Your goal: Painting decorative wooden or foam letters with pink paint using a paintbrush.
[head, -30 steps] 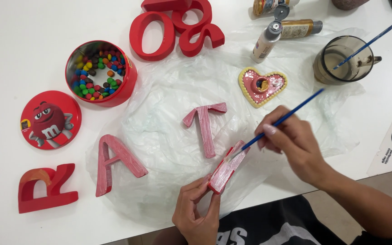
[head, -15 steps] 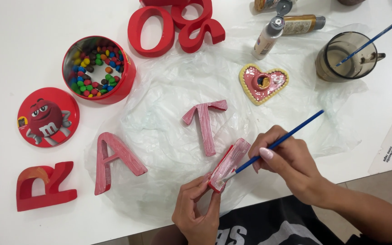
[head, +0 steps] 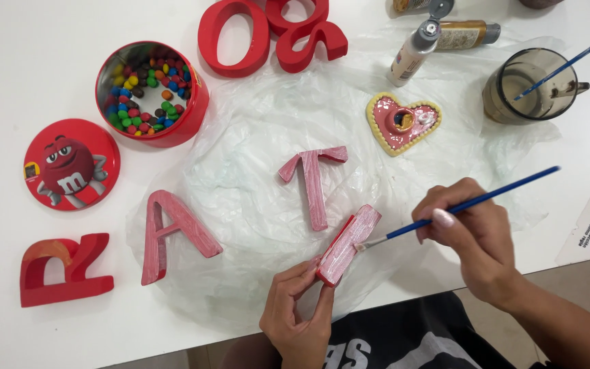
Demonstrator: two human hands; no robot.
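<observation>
Nearest the person, at the front edge of the white surface (head: 35, 55), the left hand (head: 300, 316) pinches the lower end of a straight wooden letter (head: 348, 244), red on its side and whitish-pink on its face, holding it tilted above a crinkled clear plastic sheet (head: 261, 137). The right hand (head: 476, 236) is closed around a blue paintbrush (head: 472, 201) whose bristles touch the letter's upper face. Just beyond, on the sheet, lie a pink T (head: 312, 181) and, to its left, a pink A (head: 172, 232), with bare plastic between them. A red R (head: 63, 270) sits off the sheet near the left front edge. Farther back are a round red lid (head: 71, 164), an open red tin of coloured candies (head: 151, 92), a heart-shaped dish (head: 403, 121), a paint bottle (head: 414, 51) and a dark glass (head: 530, 85) holding another brush. Red letters (head: 268, 34) lie at the far edge.
</observation>
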